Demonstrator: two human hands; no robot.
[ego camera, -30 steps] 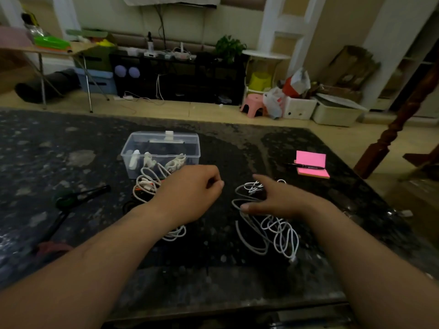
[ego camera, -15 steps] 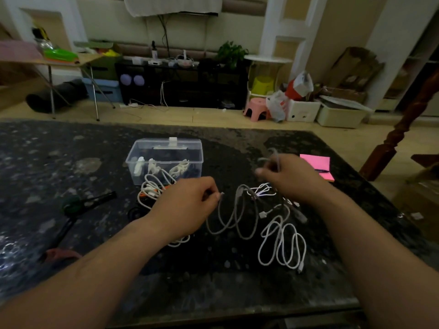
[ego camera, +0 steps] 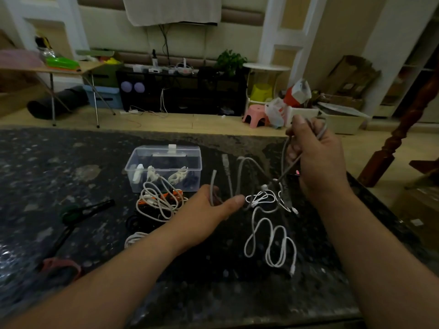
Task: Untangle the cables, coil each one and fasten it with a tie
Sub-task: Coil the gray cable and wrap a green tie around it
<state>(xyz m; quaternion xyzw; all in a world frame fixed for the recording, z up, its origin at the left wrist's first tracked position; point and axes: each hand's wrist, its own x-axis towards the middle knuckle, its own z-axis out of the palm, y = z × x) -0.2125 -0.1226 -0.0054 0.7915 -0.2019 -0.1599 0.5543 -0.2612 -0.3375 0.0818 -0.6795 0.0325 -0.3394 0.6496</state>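
Grey cable gripped by left hand and right hand above dark speckled table, pink stool beyond

Left hand low over dark speckled table, fingers curled round bends of grey cable, thumb out. Right hand raised higher, pinching same cable. Strands sag between the 2 hands, USB plug end pointing up. White cable lies in loose loops on table below right hand. Clear plastic box beyond left hand holds clips. Tangle of white and orange cables sits just in front of box.
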